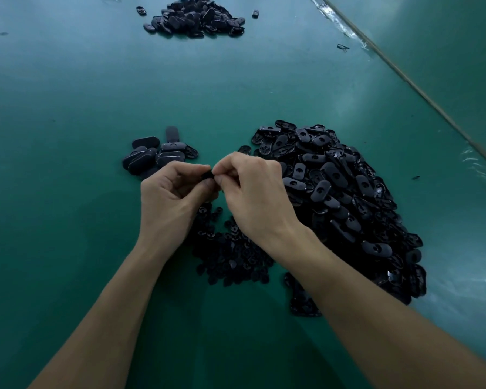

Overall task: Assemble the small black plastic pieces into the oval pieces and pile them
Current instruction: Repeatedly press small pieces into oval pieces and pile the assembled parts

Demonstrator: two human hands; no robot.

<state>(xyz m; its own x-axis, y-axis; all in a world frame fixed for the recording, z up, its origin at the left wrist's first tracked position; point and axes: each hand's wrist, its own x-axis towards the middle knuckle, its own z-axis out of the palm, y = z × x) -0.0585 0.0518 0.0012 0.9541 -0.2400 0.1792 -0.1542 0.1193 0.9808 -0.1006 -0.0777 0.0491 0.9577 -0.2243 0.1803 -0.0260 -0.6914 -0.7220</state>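
Oval piece [208,176], held between both hands above the green table [68,108], just nearer the person than the small stack of ovals [155,157] at left.

Left hand [170,192] curls fingers and thumb round the piece. Right hand [254,192] pinches it from the other side with the tips of thumb and forefinger [217,171], the remaining fingers folded toward the palm. Only a sliver of black shows between the fingertips, so whether an insert is already seated cannot be told.

Step in hand, by judgement: pressing a small black piece into the oval. The next move would call for a firm squeeze to seat the insert, then a short carry left to set the piece on the stack.

Supply of small black pieces [230,254] lies scattered on the table under the wrists. The large heap of oval pieces [340,197] rises just right of the right hand, and the right forearm crosses its near edge (a careless sweep there could spill loose ovals into the inserts). A second heap [194,16] sits well apart at the far side, with a stray oval [255,14] beside it. Nothing stands between the hands and the stack.
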